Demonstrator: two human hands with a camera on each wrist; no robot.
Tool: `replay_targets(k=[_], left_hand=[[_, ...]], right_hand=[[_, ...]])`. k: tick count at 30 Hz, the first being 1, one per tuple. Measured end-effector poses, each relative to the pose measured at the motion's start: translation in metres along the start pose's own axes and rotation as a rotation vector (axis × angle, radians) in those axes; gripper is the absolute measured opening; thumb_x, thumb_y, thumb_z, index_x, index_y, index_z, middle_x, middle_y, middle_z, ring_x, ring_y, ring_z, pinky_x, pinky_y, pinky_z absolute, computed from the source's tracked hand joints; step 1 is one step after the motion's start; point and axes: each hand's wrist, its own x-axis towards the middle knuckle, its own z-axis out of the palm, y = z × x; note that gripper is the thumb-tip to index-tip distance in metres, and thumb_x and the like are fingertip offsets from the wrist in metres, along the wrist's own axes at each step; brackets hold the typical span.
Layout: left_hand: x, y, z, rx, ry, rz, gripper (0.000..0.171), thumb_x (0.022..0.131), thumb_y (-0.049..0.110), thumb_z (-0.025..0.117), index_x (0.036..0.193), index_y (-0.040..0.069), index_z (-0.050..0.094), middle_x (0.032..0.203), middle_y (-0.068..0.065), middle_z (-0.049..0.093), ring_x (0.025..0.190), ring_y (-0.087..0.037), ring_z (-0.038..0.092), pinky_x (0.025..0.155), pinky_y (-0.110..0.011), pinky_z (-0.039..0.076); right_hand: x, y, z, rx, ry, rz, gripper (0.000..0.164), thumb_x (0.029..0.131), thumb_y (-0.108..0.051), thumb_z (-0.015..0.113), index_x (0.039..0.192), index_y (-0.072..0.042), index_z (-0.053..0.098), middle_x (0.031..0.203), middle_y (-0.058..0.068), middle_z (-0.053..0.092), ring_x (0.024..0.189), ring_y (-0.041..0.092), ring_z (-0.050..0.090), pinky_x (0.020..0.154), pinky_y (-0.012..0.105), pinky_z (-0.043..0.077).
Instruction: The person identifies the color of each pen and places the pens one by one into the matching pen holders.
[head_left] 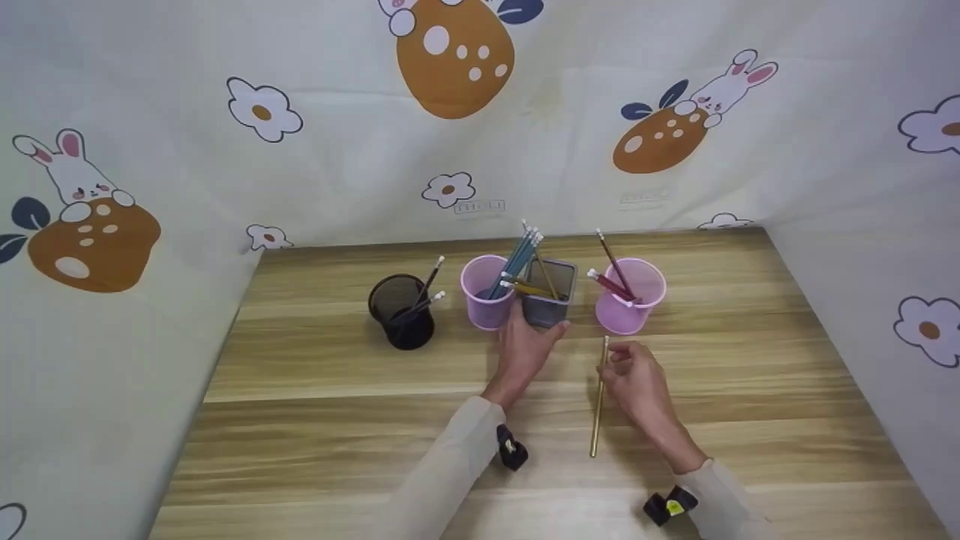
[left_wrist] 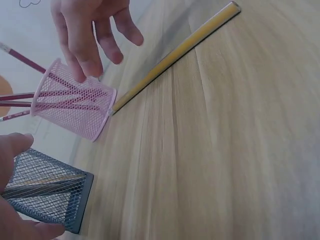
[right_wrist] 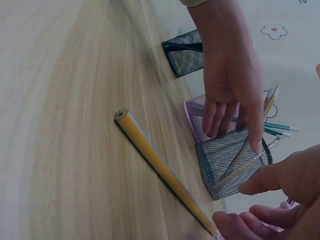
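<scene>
My left hand (head_left: 523, 346) grips a grey square mesh pencil holder (head_left: 546, 313), thumb on its right side and fingers on its left. Yellow pencils lean inside that holder. A single yellow pencil (head_left: 598, 405) lies on the table, its eraser end pointing toward the back. Just right of this pencil, my right hand (head_left: 637, 386) hovers with loosely bent fingers and nothing in them. In the left wrist view, the right fingers (left_wrist: 107, 45) are apart from the pencil (left_wrist: 175, 55).
Left of the grey holder stands a pink mesh cup (head_left: 486, 311) with teal pencils. Another pink cup (head_left: 622, 319) with dark red pencils is at the right. Farther left, a black mesh cup (head_left: 409, 334) holds dark pencils. A patterned cloth (head_left: 337, 180) hangs behind the wooden table (head_left: 300, 450).
</scene>
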Motion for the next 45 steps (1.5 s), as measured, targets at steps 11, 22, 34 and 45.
replay_targets(k=[11,22,34,45], left_hand=[[0.009,0.002,0.031,-0.050,0.058,-0.055,0.104,0.072,0.019,0.089,0.152,-0.001,0.025,0.150,-0.023,0.046,0.140,-0.032,0.046,0.120,-0.042,0.037],[0.018,0.000,0.042,0.119,0.131,-0.041,0.076,0.075,0.021,0.084,0.134,-0.001,0.043,0.126,-0.020,0.063,0.118,-0.031,0.063,0.103,-0.041,0.053],[0.017,-0.009,0.037,0.066,0.134,0.092,0.075,0.073,0.015,0.084,0.132,-0.005,0.042,0.115,-0.025,0.066,0.110,-0.034,0.067,0.097,-0.042,0.055],[0.017,-0.012,0.034,0.061,0.103,0.076,0.080,0.074,0.017,0.085,0.137,-0.004,0.041,0.118,-0.030,0.066,0.111,-0.036,0.067,0.099,-0.042,0.056]], right_hand=[[0.008,0.010,0.007,-0.096,-0.082,0.060,0.050,0.081,-0.007,0.079,0.122,0.008,0.053,0.109,0.026,0.062,0.102,0.038,0.061,0.094,0.053,0.050],[0.017,0.009,0.006,-0.091,-0.111,0.038,0.049,0.080,0.002,0.074,0.123,0.008,0.052,0.093,0.019,0.070,0.083,0.026,0.064,0.069,0.034,0.053],[0.011,0.005,0.004,0.016,-0.154,0.050,0.065,0.079,0.010,0.068,0.137,0.000,0.042,0.090,0.021,0.072,0.058,0.015,0.061,0.042,0.027,0.052],[0.008,-0.023,-0.015,-0.007,-0.164,-0.103,0.076,0.076,0.012,0.068,0.146,-0.008,0.044,0.088,0.017,0.063,0.067,0.016,0.059,0.054,0.026,0.050]])
